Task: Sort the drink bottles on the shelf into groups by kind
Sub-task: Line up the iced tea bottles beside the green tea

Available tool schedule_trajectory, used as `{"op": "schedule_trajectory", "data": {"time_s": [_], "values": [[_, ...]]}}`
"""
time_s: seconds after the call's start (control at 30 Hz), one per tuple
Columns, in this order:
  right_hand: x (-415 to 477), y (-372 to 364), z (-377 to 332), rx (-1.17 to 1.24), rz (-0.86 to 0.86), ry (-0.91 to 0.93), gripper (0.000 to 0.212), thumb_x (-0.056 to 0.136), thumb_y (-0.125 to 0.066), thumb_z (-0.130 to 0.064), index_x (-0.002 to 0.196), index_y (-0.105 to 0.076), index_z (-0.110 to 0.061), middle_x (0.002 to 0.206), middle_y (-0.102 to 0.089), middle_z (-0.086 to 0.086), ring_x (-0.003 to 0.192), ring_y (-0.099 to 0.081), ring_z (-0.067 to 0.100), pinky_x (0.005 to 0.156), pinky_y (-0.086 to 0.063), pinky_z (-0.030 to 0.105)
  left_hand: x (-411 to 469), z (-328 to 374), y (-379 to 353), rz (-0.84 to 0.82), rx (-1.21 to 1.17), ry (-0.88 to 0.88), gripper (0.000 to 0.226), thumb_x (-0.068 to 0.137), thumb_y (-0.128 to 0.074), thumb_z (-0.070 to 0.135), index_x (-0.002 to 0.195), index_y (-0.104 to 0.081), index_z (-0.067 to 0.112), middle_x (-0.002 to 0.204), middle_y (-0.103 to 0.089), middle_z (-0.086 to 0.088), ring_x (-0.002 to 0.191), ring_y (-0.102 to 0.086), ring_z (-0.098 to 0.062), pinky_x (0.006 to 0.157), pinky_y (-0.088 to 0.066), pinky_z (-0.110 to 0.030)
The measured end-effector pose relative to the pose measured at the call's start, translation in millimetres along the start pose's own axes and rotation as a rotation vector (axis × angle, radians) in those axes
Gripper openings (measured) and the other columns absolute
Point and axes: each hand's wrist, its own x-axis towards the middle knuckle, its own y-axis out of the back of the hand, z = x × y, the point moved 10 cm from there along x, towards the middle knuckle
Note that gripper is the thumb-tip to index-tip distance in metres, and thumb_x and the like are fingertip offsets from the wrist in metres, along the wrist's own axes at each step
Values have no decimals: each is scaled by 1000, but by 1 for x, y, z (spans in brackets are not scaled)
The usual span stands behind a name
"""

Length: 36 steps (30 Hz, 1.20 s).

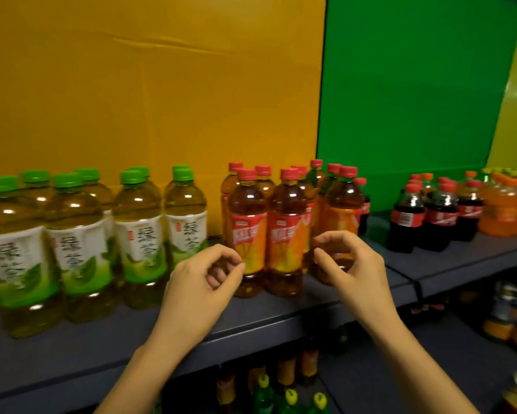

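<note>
- two bare forearms reach up from the bottom edge toward the grey shelf (71,348).
- the left hand (203,282) hovers in front of the red-capped tea bottles (284,231), fingers curled loosely inward, holding nothing.
- the right hand (352,264) is raised beside it, thumb and fingers bent and apart, also empty, just in front of the rightmost tea bottle.
- the green tea bottles (80,234) with green caps stand grouped on the shelf's left part.
- the cola bottles (430,216) stand grouped further right, well apart from the hands.
- the orange soda bottles (508,210) sit at the far right edge.
- more bottles, blurred, stand on the lower shelf (370,383).
- yellow (146,85) and green (415,94) backdrop panels rise behind.
</note>
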Motion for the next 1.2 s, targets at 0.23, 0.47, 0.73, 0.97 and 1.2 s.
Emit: {"op": "schedule_trajectory", "data": {"time_s": [0.23, 0.47, 0.73, 0.97, 1.2], "values": [[41, 60, 75, -7, -55, -29, 14, 84, -64, -8, 89, -61, -21, 88, -64, -12, 81, -60, 2, 67, -44, 7, -2, 39, -118, -48, -62, 11, 24, 79, -67, 28, 101, -57, 31, 95, -58, 20, 90, -58, -5, 74, -51, -19], [78, 55, 125, -8, -199, -101, 16, 87, -61, -10, 103, -58, -12, 94, -60, -3, 83, -55, 8, 67, -41, 4, 20, 38, -179, 56, 50, 79, 71, 79, -68, 32, 136, -28, 23, 132, -37, 10, 123, -40, -6, 99, -40, -22], [120, 21, 144, 121, -367, -144, 39, 86, -63, -16, 122, -48, -10, 107, -54, -2, 94, -53, 11, 72, -42, 10, 49, 31, -205, 159, 155, 144, 112, 64, -77, 43, 143, -1, 22, 149, -27, -8, 136, -31, -24, 108, -37, -39], [129, -28, 157, 419, -708, -199, 58, 85, -62, -7, 135, -35, -14, 130, -50, 5, 116, -53, 17, 85, -51, 20, 60, 27, -210, 239, 267, 109, 107, 72, -73, 38, 145, 3, 20, 150, -25, -11, 139, -28, -24, 110, -29, -32], [131, -46, 171, 462, -847, -202, 56, 80, -67, -4, 129, -44, -19, 117, -59, -4, 105, -57, 4, 79, -50, 13, 59, 20, -205, 316, 394, 163, 105, 72, -72, 38, 146, 0, 14, 148, -24, -19, 139, -25, -33, 107, -17, -34]]}}
